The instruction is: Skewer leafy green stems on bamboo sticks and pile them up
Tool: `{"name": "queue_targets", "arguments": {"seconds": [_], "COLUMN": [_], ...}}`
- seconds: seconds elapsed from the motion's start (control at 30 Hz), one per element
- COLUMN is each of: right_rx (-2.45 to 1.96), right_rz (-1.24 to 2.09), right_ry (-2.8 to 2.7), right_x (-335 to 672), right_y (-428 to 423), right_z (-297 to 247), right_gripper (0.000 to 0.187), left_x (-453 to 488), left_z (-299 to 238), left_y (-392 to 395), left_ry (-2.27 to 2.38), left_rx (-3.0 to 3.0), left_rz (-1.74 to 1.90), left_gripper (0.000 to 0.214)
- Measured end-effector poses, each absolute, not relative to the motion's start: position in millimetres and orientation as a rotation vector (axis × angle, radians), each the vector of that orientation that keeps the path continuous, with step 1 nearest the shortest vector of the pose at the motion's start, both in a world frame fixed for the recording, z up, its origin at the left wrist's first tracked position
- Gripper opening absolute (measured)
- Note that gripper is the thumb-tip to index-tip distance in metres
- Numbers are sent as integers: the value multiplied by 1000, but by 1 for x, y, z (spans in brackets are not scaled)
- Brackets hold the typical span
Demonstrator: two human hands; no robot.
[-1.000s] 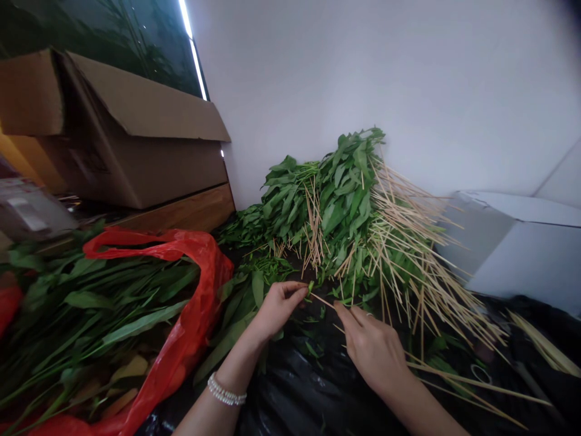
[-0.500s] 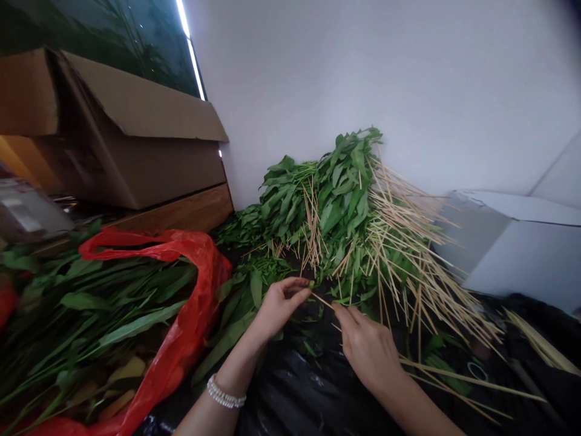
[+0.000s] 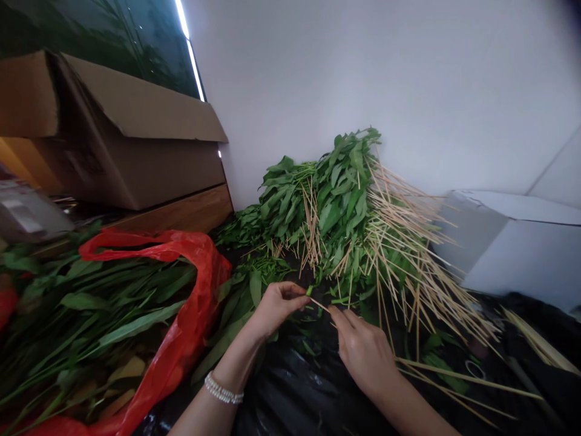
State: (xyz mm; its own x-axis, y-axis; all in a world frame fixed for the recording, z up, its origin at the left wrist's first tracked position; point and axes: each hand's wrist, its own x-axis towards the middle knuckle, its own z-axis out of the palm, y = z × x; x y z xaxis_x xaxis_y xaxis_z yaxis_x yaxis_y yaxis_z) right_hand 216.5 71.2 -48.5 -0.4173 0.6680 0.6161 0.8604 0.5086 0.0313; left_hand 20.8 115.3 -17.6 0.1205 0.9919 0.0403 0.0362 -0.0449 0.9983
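My left hand, with a beaded bracelet at the wrist, pinches a short green stem piece between thumb and fingers. My right hand grips a thin wooden skewer, whose far end meets the green piece at my left fingertips. Whether the tip has gone into the stem, I cannot tell. Just beyond my hands lies a heap of leafy green stalks. Many pale skewers stick out of its right side. Cut green bits are scattered before the heap.
Black plastic sheeting covers the surface under my hands. A red plastic bag full of long leaves lies open at left. Behind it stands a cardboard box. At right are a white box and loose skewers.
My right hand has shifted slightly left, closer to my left hand. More of the green piece shows at my left fingertips, and less skewer shows between the hands.
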Motion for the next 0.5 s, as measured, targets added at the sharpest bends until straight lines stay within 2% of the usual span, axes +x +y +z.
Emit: {"name": "queue_targets", "arguments": {"seconds": [0.5], "right_rx": [-1169], "right_rz": [-418], "right_ry": [-2163], "right_x": [213], "right_y": [70], "right_z": [-43], "right_gripper": [31], "left_x": [16], "left_z": [-11], "left_y": [112], "left_ry": [993], "left_rx": [1169], "left_rz": [1094], "left_gripper": [36]}}
